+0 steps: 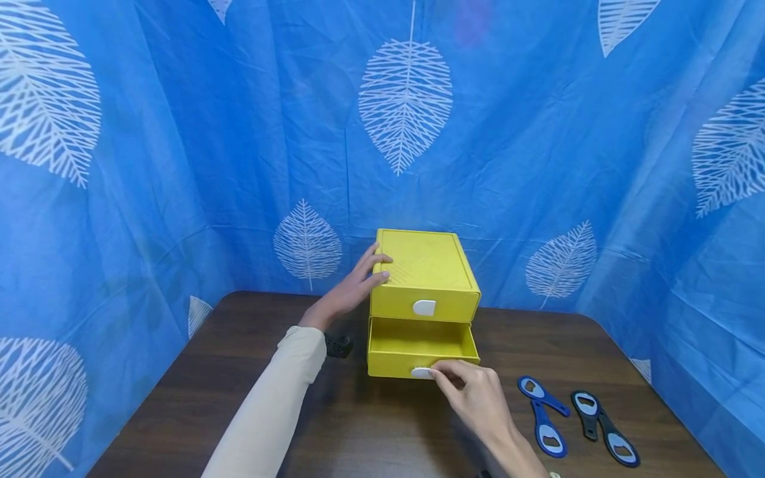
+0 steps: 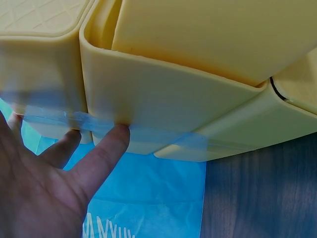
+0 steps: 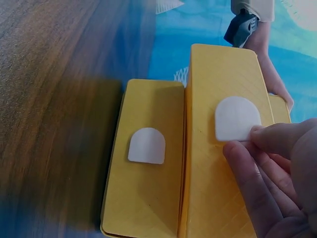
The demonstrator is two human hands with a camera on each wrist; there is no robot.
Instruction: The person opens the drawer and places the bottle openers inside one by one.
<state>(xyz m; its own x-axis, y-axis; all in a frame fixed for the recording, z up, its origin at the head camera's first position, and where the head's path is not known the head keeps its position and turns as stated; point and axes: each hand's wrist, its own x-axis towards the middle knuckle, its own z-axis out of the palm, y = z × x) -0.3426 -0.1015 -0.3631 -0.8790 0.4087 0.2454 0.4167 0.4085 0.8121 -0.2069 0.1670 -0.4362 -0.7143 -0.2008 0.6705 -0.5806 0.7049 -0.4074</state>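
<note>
A yellow drawer cabinet (image 1: pixel 424 255) stands at the back of the table. Its top drawer (image 1: pixel 391 302) is closed, while the drawer below (image 1: pixel 388 364) is pulled out and shows a bare inside. My right hand (image 1: pixel 478 395) pinches that drawer's white tab handle (image 3: pixel 237 119) between thumb and fingers. Lower still, the right wrist view shows another drawer front (image 3: pixel 143 193) with a white tab, set further back. My left hand (image 1: pixel 361 275) rests against the cabinet's left side and top edge. Its fingers (image 2: pixel 106 148) are extended along the side wall, at a strip of clear tape (image 2: pixel 163 139).
Two blue bottle openers (image 1: pixel 540 415) and two black bottle openers (image 1: pixel 603 425) lie on the table's right side. Blue leaf-print cloth (image 1: pixel 508 166) hangs behind and around the brown wooden table (image 1: pixel 227 372).
</note>
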